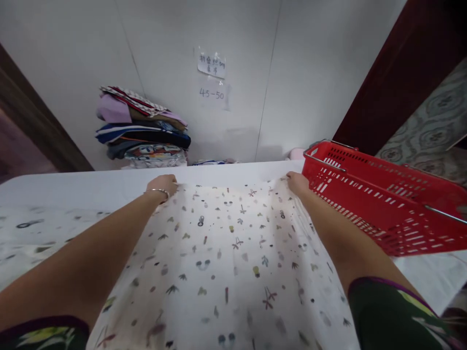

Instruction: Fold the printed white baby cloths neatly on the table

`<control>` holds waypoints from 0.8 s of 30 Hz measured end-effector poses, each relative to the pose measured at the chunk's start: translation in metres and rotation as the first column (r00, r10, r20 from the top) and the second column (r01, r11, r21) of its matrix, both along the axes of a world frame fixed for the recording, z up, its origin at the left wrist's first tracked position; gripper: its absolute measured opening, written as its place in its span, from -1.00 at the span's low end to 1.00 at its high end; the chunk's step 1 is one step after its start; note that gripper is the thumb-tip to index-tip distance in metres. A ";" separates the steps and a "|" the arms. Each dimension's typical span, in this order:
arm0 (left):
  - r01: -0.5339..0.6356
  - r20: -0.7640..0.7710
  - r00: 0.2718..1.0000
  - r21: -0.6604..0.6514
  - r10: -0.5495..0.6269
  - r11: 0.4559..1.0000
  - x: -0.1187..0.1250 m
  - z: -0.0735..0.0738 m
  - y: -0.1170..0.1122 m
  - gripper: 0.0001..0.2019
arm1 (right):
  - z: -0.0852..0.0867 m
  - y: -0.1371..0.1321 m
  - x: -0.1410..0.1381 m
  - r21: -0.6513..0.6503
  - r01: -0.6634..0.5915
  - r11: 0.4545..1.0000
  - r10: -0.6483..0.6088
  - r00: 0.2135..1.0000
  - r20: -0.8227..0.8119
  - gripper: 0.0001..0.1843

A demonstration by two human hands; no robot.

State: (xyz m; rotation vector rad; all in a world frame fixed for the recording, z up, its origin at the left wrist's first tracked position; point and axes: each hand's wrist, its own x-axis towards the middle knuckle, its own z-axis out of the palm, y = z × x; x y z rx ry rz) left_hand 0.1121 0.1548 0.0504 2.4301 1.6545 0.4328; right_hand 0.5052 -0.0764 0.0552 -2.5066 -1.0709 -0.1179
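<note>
Printed cloth (235, 257) lying open, two far corners held

Nearest, dark patterned sleeves (392, 311) are covering the upper arms. Between the forearms, the printed cloth is running out over the worktop (109, 187): thin, pale, softly rippled, carrying small scattered motifs. Progress, as judged: the spreading is largely done, since no fold is crossing the middle; smoothing is appearing incomplete, with soft creases running lengthwise. What else is left cannot be told. A second printed piece (40, 226) is lying to the left; whether it is joining the first is unclear.

Farther out, the left hand (163, 184), wearing a metal bracelet (159, 191) at the wrist, is pinching the far left corner; the right hand (297, 183) is pinching the far right. Just beside the latter, a red slotted plastic basket (365, 194) is standing, its wire handles lowered.

Beyond, a pile of folded fabrics (144, 131) is rising against a smooth panelled wall (314, 63) bearing handwritten notes (211, 66).
</note>
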 end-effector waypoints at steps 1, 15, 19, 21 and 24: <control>-0.035 -0.060 0.998 -0.018 0.034 0.999 -0.001 -0.008 0.007 -0.84 | -0.003 0.006 0.002 -0.015 0.001 1.000 0.000 1.000 0.010 -0.66; -0.056 -0.227 0.971 0.058 0.068 0.997 0.022 -0.038 0.009 -0.71 | -0.049 0.042 0.006 -0.021 0.072 0.997 -0.073 0.995 -0.064 -0.52; 0.002 -0.227 0.974 0.055 0.011 0.998 0.020 -0.038 -0.012 -0.66 | -0.090 0.034 -0.004 -0.032 -0.051 0.998 0.048 0.993 -0.106 -0.40; 0.071 -0.194 0.979 0.061 -0.058 0.996 0.019 -0.036 -0.026 -0.62 | -0.098 0.029 -0.001 -0.012 -0.082 0.997 0.080 0.991 -0.109 -0.40; 0.163 -0.172 0.973 0.060 -0.151 0.985 0.014 -0.033 -0.056 -0.58 | -0.093 0.012 0.006 0.019 -0.117 0.993 0.118 0.986 -0.116 -0.46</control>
